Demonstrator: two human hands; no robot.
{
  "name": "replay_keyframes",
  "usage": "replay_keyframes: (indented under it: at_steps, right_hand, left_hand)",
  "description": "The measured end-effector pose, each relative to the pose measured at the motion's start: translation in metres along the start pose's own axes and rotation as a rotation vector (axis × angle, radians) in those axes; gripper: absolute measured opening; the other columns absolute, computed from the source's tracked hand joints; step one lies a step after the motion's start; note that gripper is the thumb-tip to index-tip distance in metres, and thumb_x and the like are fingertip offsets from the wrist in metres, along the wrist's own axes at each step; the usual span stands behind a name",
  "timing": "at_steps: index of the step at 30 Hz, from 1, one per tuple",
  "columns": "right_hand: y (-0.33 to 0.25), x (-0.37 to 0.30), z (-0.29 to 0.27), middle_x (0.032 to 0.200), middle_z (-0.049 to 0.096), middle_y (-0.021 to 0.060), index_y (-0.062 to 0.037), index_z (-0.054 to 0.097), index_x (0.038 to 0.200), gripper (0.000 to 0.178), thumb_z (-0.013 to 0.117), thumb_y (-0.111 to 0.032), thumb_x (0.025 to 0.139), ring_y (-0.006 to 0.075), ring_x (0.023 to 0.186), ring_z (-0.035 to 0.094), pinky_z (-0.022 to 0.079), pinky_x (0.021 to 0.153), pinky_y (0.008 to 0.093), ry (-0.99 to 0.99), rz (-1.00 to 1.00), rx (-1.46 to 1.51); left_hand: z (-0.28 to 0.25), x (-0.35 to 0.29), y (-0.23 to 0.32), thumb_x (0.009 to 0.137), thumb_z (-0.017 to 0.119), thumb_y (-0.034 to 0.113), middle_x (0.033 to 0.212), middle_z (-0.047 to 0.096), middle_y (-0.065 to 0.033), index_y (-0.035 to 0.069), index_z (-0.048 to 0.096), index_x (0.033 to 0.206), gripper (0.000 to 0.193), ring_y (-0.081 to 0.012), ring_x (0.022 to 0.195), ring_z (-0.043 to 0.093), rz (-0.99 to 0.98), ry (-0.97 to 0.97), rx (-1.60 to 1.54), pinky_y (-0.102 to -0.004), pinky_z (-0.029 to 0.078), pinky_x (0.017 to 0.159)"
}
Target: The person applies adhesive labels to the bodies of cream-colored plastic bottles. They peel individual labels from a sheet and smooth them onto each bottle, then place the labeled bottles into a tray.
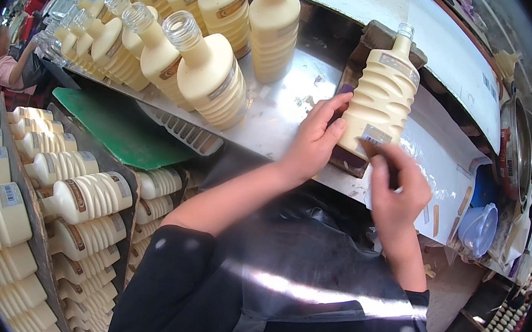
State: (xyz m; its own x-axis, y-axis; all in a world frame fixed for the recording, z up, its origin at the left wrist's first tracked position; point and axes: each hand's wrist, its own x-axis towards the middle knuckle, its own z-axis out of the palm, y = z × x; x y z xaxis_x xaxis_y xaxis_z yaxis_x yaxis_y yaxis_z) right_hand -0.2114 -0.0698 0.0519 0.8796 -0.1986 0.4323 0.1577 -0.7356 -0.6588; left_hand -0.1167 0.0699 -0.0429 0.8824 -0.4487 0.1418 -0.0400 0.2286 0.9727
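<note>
A cream glass bottle (384, 97) with a ribbed body and clear neck lies tilted in a wooden cradle (349, 165), neck pointing away. Along its left edge my left hand (316, 138) holds the bottle, thumb and fingers against its side. Near the bottle's lower right, my right hand (402, 189) is closed in a pinch on a small brown flat piece (369, 149). That piece is slightly blurred and lies over the edge of a small silvery label (376, 134) near the bottle's base.
Several cream bottles (215, 85) stand upright on the metal bench at left. Racks at lower left hold rows of bottles lying down (88, 197), beside a green sheet (123, 127). Brown strips (436, 219) lie on white paper near a blue tub (477, 228). A person (12, 65) works far left.
</note>
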Motion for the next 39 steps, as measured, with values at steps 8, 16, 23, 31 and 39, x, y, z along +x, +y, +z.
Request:
replay_keyframes:
  at_steps: [8, 16, 23, 31, 39]
  right_hand:
    - [0.032, 0.001, 0.016, 0.118, 0.059, 0.0183, 0.0019, 0.055, 0.123, 0.027, 0.058, -0.005, 0.097, 0.0304, 0.11, 0.059, 0.047, 0.097, 0.0397, 0.223, 0.104, -0.131]
    - [0.029, 0.001, -0.001, 0.1, 0.073, 0.0131, -0.002, 0.069, 0.105, 0.022, 0.073, 0.007, 0.085, 0.0263, 0.089, 0.072, 0.056, 0.08, 0.0359, 0.185, -0.31, -0.291]
    - [-0.019, 0.013, 0.002, 0.098, 0.073, 0.0107, -0.004, 0.071, 0.103, 0.026, 0.068, 0.001, 0.077, 0.026, 0.089, 0.072, 0.055, 0.075, 0.0375, -0.094, -0.57, -0.5]
    - [-0.029, 0.002, 0.017, 0.083, 0.072, 0.0117, -0.0055, 0.071, 0.105, 0.022, 0.073, -0.003, 0.083, 0.0256, 0.071, 0.071, 0.055, 0.064, 0.0362, -0.122, -0.299, -0.379]
    - [0.025, -0.002, -0.001, 0.065, 0.064, 0.0069, -0.0027, 0.06, 0.111, 0.024, 0.068, -0.02, 0.096, 0.0135, 0.052, 0.06, 0.046, 0.049, 0.0299, 0.103, 0.578, 0.005]
  left_hand:
    - [0.024, 0.011, -0.002, 0.088, 0.07, 0.041, 0.124, 0.055, -0.0201, 0.001, 0.039, 0.14, 0.072, -0.0378, 0.116, 0.051, 0.224, 0.173, 0.528, -0.0506, 0.033, 0.104]
    - [0.018, 0.014, -0.004, 0.087, 0.075, 0.034, 0.115, 0.062, -0.0173, 0.002, 0.05, 0.134, 0.062, -0.032, 0.107, 0.059, 0.102, 0.188, 0.211, -0.044, 0.046, 0.097]
    - [0.005, 0.015, 0.001, 0.098, 0.066, 0.015, 0.111, 0.067, -0.0092, 0.0, 0.059, 0.125, 0.032, -0.0153, 0.104, 0.062, -0.056, 0.116, -0.189, -0.031, 0.05, 0.094]
    - [-0.001, 0.012, -0.005, 0.103, 0.057, 0.014, 0.119, 0.068, -0.0082, -0.002, 0.06, 0.129, 0.031, -0.0127, 0.107, 0.062, -0.128, 0.071, -0.351, -0.0289, 0.05, 0.095]
    - [0.017, 0.013, 0.006, 0.087, 0.074, 0.04, 0.121, 0.06, -0.0221, -0.002, 0.045, 0.138, 0.072, -0.0354, 0.113, 0.058, 0.17, 0.189, 0.463, -0.0454, 0.045, 0.1]
